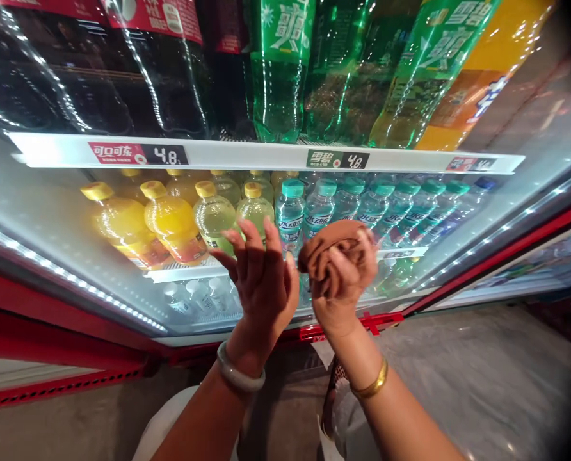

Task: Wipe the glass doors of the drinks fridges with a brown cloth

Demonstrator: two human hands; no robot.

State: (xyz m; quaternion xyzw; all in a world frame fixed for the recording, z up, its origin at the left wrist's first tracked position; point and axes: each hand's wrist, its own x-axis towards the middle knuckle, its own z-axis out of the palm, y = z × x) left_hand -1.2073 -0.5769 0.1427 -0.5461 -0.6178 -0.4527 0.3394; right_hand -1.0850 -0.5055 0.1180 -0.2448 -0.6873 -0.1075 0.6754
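Observation:
My right hand (pixel 347 282) is closed around a bunched brown cloth (pixel 331 250), raised in front of the bottles in a drinks fridge. Beside it, to the left, my left hand (pixel 261 282) holds nothing, its fingers apart and pointing up. Behind the left hand stand pale yellow-green bottles (pixel 213 214) with yellow caps. Past the cloth runs a line of clear bottles with teal caps (pixel 292 205). Orange-yellow bottles (pixel 170 221) are at the left of the same shelf.
Above, a white shelf edge (pixel 247 153) with price tags crosses the fridge, bearing large dark cola bottles (pixel 98 77) and green bottles (pixel 283 70). Small clear bottles (pixel 201 294) stand on the lowest level. The red fridge frame (pixel 497 256) slants at right, above grey floor (pixel 482 371).

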